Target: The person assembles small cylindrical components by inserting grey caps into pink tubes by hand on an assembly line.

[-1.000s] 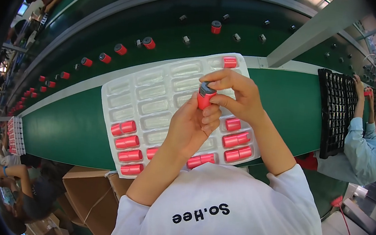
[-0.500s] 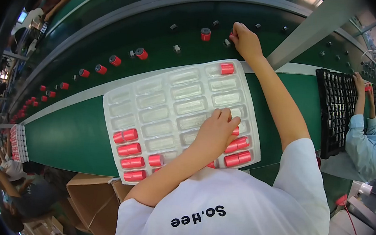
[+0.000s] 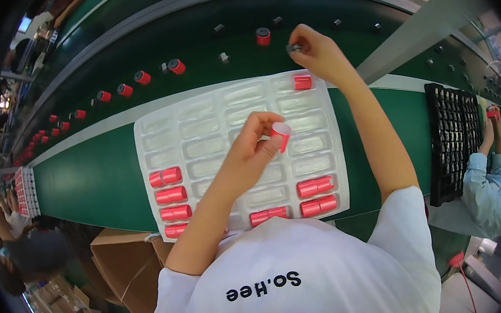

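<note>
Above the middle of a white moulded tray (image 3: 205,129), my left hand (image 3: 252,147) pinches a hollow red cup (image 3: 281,136), its pale open end facing up. Over the dark green belt past the tray's far edge, my right hand (image 3: 320,54) has its fingers closed on a small metal part (image 3: 294,48). Red cylinders lie in some pockets: a column at the left, including one red cylinder (image 3: 166,177), and a few at the near right, including another red cylinder (image 3: 318,206). A single short red piece (image 3: 302,82) sits in the far right pocket.
On the belt (image 3: 123,41) stand red cylinders with dark tops, such as this cylinder (image 3: 263,36), and small metal parts (image 3: 224,58). A grey post (image 3: 406,42) rises at right. Beyond it are a black tray (image 3: 449,142) and a co-worker's sleeve (image 3: 484,185). A cardboard box (image 3: 128,265) sits below left.
My left hand has risen from the tray's right side with the red cup. The right hand has lifted a metal part off the belt. Pieces on the belt have shifted left.
</note>
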The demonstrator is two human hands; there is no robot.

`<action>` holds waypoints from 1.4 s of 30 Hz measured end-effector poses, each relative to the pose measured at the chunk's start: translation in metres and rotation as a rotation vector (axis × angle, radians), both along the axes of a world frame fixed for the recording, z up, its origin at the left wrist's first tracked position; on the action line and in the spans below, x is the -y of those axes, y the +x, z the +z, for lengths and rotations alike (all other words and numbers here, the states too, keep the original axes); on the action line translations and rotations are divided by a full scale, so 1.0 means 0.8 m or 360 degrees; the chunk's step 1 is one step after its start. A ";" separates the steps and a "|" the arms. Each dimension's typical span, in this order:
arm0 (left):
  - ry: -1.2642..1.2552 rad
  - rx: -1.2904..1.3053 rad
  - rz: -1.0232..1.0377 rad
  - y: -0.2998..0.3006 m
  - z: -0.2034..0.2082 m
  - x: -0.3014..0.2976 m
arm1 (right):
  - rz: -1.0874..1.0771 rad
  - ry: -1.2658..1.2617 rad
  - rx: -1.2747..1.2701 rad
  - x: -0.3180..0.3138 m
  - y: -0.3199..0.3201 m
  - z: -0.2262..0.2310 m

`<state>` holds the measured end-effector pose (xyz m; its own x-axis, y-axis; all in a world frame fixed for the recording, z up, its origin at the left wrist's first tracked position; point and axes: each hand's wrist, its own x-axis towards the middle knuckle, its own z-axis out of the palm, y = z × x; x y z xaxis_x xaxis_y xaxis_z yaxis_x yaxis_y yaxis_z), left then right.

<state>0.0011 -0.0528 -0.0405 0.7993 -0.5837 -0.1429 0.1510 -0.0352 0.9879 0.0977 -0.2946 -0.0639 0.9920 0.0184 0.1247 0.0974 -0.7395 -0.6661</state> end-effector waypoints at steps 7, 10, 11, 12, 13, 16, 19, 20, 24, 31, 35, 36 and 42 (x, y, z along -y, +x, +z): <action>-0.0790 -0.0805 0.0020 0.011 0.006 -0.016 | 0.0375 0.1555 -0.0240 -0.047 -0.076 0.062; -0.0982 -0.0933 0.0056 0.010 0.005 -0.009 | 0.0484 0.1767 -0.0068 -0.062 -0.088 0.061; -0.1066 -0.0990 0.0133 0.010 0.002 -0.009 | 0.0483 0.1798 -0.0041 -0.069 -0.093 0.063; -0.1069 -0.0986 0.0137 0.009 -0.001 -0.009 | 0.0427 0.1786 -0.0026 -0.074 -0.098 0.063; -0.1156 -0.1009 0.0198 0.008 -0.003 -0.009 | 0.0435 0.1785 -0.0025 -0.077 -0.102 0.061; -0.1203 -0.0960 0.0292 0.008 0.006 -0.009 | 0.0414 0.1912 0.0105 -0.086 -0.114 0.056; -0.1170 -0.0881 0.0348 0.006 0.009 -0.012 | 0.0302 0.1987 0.0134 -0.097 -0.131 0.056; -0.1177 -0.0869 0.0376 0.006 0.008 -0.014 | 0.0259 0.1988 0.0201 -0.102 -0.135 0.054; -0.1214 -0.0834 0.0450 0.001 0.007 -0.008 | 0.0159 0.1724 0.0496 -0.117 -0.143 0.054; -0.1276 -0.0765 0.0429 0.000 0.003 -0.002 | 0.0159 0.1286 0.0554 -0.117 -0.140 0.047; -0.1210 -0.0664 0.0486 0.001 -0.005 -0.002 | 0.0218 0.1025 0.0627 -0.109 -0.135 0.047; -0.1208 -0.0659 0.0491 0.002 -0.004 -0.002 | 0.0219 0.0871 0.0707 -0.109 -0.134 0.049; -0.1198 -0.0503 0.0639 -0.011 -0.012 0.004 | -0.0037 0.0823 0.0919 -0.132 -0.157 0.044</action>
